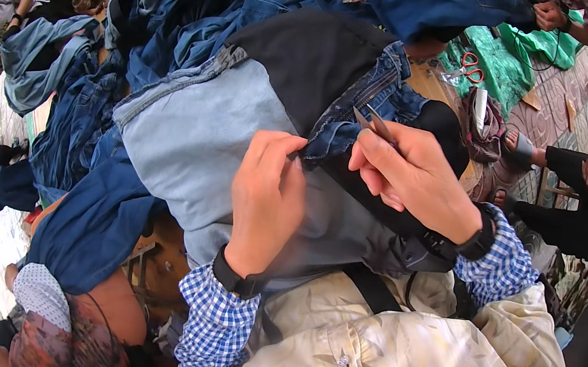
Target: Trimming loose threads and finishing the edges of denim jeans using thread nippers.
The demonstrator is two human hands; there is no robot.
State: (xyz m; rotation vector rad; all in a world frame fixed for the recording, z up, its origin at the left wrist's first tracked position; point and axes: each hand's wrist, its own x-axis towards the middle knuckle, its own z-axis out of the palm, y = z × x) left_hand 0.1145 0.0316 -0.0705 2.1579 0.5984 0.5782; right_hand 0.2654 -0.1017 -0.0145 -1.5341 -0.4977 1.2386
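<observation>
Before me, at the denim edge of the spread garment, my left hand pinches cloth while my right hand grips snips, best angled shallow to spare fabric.

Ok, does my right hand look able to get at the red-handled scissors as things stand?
Probably not yet: your right hand holds a small metal cutter. Otherwise the way seems fairly free, with nothing covering the red-handled scissors.
</observation>
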